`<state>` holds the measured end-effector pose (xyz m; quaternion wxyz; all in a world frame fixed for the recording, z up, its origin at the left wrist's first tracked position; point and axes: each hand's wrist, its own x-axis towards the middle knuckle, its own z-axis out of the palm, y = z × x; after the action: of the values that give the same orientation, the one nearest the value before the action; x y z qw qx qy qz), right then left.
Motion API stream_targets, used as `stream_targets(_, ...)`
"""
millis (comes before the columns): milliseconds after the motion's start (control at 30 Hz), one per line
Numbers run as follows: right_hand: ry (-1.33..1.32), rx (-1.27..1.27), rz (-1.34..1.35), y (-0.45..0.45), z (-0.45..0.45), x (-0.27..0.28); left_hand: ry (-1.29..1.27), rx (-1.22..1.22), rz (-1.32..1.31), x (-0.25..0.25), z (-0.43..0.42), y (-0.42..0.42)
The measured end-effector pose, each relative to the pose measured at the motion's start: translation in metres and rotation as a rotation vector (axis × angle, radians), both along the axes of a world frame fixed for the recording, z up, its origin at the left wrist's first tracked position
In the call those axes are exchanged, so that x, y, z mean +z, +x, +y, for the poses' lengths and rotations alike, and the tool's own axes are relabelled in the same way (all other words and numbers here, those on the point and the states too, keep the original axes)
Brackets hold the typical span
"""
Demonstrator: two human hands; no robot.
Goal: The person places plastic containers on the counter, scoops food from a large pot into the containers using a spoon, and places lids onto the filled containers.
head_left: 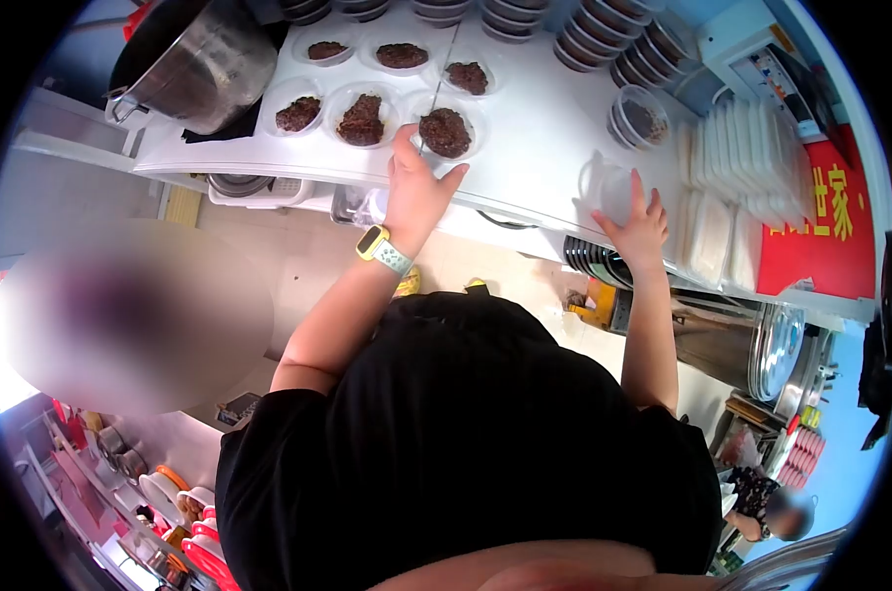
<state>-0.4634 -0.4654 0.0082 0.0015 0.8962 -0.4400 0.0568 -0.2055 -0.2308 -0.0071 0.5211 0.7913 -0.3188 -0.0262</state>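
Note:
My left hand (pixel 419 187), with a watch (pixel 384 249) on its wrist, is at the near edge of a clear bowl of dark brown food (pixel 445 133), its thumb and fingers apart. Several more such bowls, among them one with a large dark piece (pixel 360 120), stand on the white counter (pixel 535 128) behind and to the left. My right hand (pixel 638 225) has its fingers spread at the near side of an empty clear bowl (pixel 608 190). Whether the fingertips touch that bowl is hard to tell.
A large metal pot (pixel 205 69) stands at the back left. Stacked filled bowls (pixel 604 34) line the back. Stacked white lids (pixel 746 153) and a red sign (pixel 820 231) are at the right. Another person (pixel 756 497) is at the lower right.

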Motion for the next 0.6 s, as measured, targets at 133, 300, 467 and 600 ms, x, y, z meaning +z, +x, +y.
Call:
stream_targets(133,-0.055,0.095,-0.249,0.005,0.000,0.006,0.051,0.024,-0.051,-0.002,-0.006,0.004)
stream_targets(300,0.120,0.394,-0.531,0.059,0.043,0.017,0.063,0.058,-0.170,-0.008,-0.011,0.004)
stream_targets(467,0.344,0.465,-0.567,0.113,0.079,0.023,0.093,-0.130,-0.149,-0.004,-0.006,-0.013)
stream_targets(600,0.356,0.428,-0.298,0.128,0.081,0.016,0.143,-0.240,-0.112,0.001,-0.005,-0.021)
